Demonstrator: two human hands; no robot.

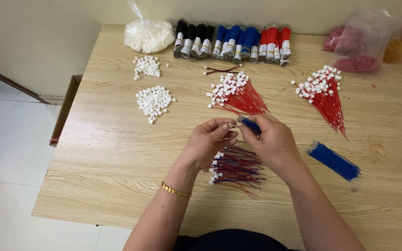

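Above the pale wooden tabletop (117, 153), we see the left hand (208, 142) pinching a small white plastic connector (233, 124), right hand (271, 142) fingers pinching thin blue wires (249, 123).

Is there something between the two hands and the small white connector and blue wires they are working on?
Nothing visible. The left hand pinches the small white plastic connector at its fingertips, and the right hand holds the thin blue wires right against it. Both are above the light wooden table.

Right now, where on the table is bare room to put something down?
Free: the near-left wood, below the white connector pile, and the near-right corner below the loose blue wires. Crowded: the far edge with the wire bundles and the middle around both hands.
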